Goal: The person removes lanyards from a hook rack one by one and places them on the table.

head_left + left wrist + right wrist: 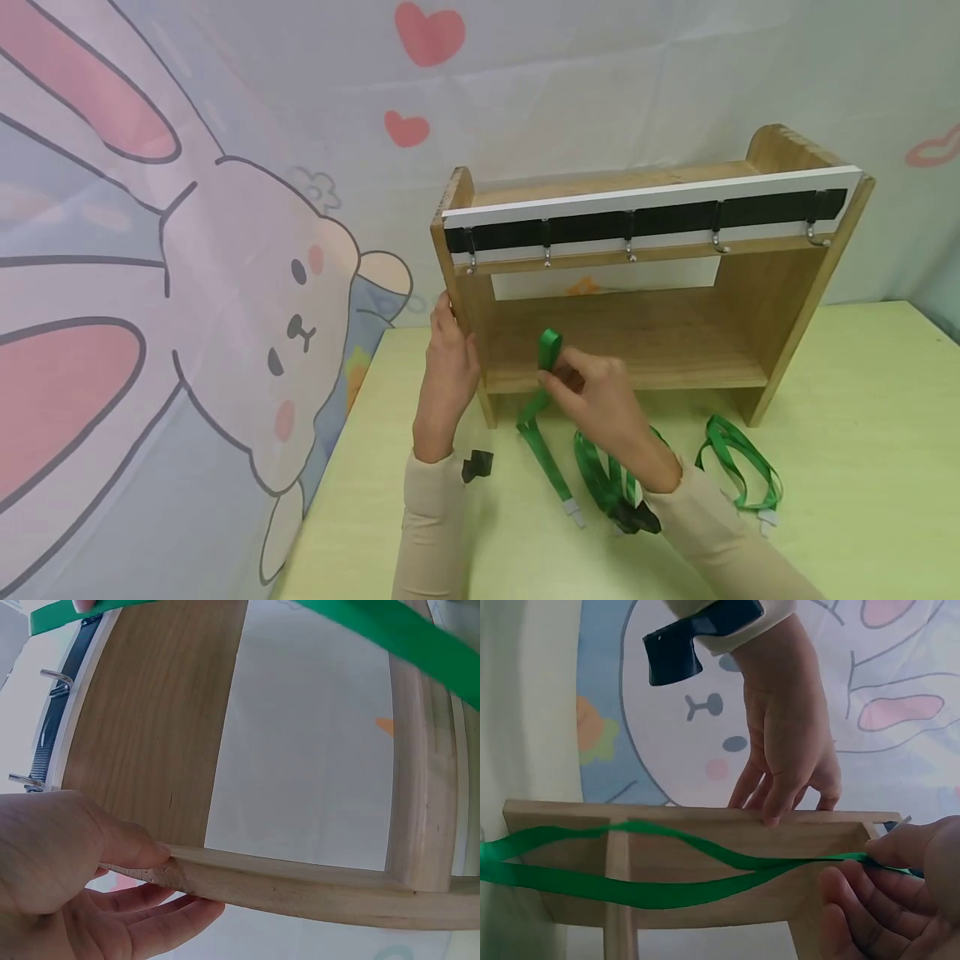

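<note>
My right hand (603, 400) pinches a green lanyard (550, 350) near its looped end, in front of the lower part of a wooden shelf (622, 333). In the head view the lanyard's strap hangs down to a white clip (573, 510). My left hand (450, 375) grips the shelf's left side panel. The left wrist view shows the thumb on the panel's inner side (139, 844) and the fingers along its outer face. Across the shelf's upper front runs a white strip with a black band (592, 229), bearing several metal hooks (630, 250) with nothing on them.
Another green lanyard (592, 479) lies on the pale yellow table (360, 483), partly hidden under my right forearm. Farther right lies a green lanyard with a white clip (738, 467). Behind the shelf hangs a cloth backdrop (585, 92) with a cartoon rabbit.
</note>
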`<state>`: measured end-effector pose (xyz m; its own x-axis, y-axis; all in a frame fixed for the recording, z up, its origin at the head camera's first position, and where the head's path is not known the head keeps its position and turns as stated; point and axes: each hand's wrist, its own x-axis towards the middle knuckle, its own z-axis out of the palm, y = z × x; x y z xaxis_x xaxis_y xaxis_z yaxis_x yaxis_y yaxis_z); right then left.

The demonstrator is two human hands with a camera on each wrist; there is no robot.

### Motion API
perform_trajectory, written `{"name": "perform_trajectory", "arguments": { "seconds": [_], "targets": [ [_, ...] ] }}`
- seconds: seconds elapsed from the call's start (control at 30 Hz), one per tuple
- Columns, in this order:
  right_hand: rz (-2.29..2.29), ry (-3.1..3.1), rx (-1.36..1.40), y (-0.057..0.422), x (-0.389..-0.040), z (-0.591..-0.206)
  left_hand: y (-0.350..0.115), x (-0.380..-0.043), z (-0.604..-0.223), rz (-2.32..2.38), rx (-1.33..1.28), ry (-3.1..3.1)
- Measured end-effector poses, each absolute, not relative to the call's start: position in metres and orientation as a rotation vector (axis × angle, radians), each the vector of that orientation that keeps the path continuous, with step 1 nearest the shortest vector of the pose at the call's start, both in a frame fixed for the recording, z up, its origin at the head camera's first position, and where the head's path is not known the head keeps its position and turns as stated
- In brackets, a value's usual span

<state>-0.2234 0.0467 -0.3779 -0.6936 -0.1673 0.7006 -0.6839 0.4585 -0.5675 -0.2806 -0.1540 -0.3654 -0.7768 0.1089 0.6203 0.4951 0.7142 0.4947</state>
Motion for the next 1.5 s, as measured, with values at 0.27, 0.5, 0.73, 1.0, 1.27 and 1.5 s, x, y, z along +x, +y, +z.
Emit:
{"name": "perform_trajectory", "arguments": {
  "seconds": [0.27,0.5,0.73,1.0,1.27,1.5],
  "targets": [
    [1.359,-2.246,0.668,0.047,-0.218,-0.386,-0.153,-0.279,-0.364,-0.905,-0.450,-2.373],
    [1.437,-2.320,0.717,0.044,-0.215,-0.393,-0.154,-0.279,-0.364,-0.891,-0.446,-2.373],
    [1.523,-2.388,0.806,0.036,-0.211,-0.406,-0.156,-0.279,-0.366,-0.904,-0.436,-2.379],
    [1.562,-2.460,0.917,0.026,-0.207,-0.421,-0.155,-0.281,-0.366,-0.923,-0.449,-2.375],
    [1.430,-2.545,0.829,0.026,-0.210,-0.423,-0.153,-0.282,-0.363,-0.936,-0.443,-2.373],
    [1.282,-2.571,0.711,0.025,-0.216,-0.434,-0.155,-0.281,-0.365,-0.934,-0.436,-2.373]
  ]
}}
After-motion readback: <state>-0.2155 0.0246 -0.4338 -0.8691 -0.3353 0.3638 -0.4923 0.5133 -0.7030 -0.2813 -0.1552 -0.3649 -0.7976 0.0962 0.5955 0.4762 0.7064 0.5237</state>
